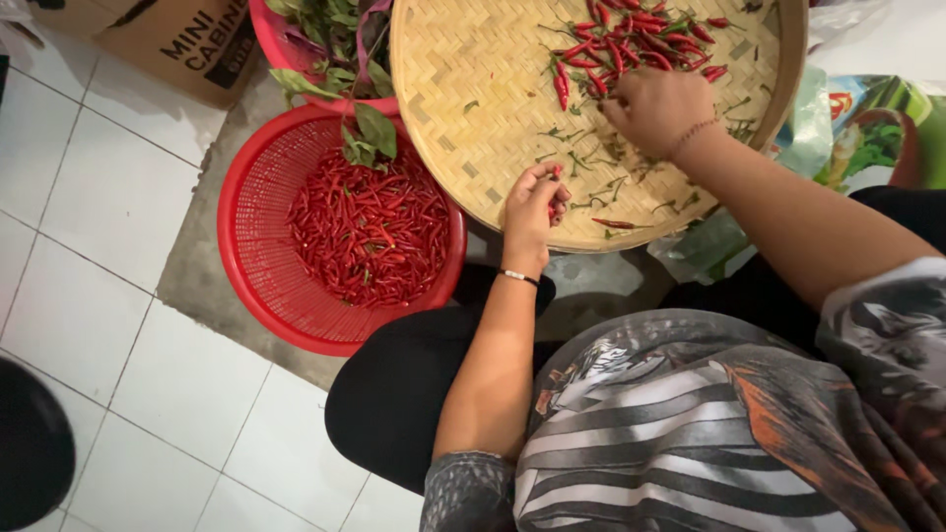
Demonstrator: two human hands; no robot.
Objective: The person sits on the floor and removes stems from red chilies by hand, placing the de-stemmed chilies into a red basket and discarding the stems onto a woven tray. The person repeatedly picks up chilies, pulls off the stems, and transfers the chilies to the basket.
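A round woven bamboo tray [473, 79] lies in front of me with a heap of red chilies [631, 44] at its far side and several loose green stems scattered over it. My right hand [655, 108] reaches into the near edge of that heap, fingers curled down on the chilies. My left hand [534, 202] hovers at the tray's near rim, fingers pinched on a small red chili. A red plastic basket [256, 256] to the left holds many red chilies [370, 232].
A second red basket [266, 30] with green leaves stands behind the first. A cardboard box [168, 44] lies at the top left, plastic bags [847, 128] at the right. White tiled floor spreads to the left; a dark round object [30, 443] sits at the bottom left.
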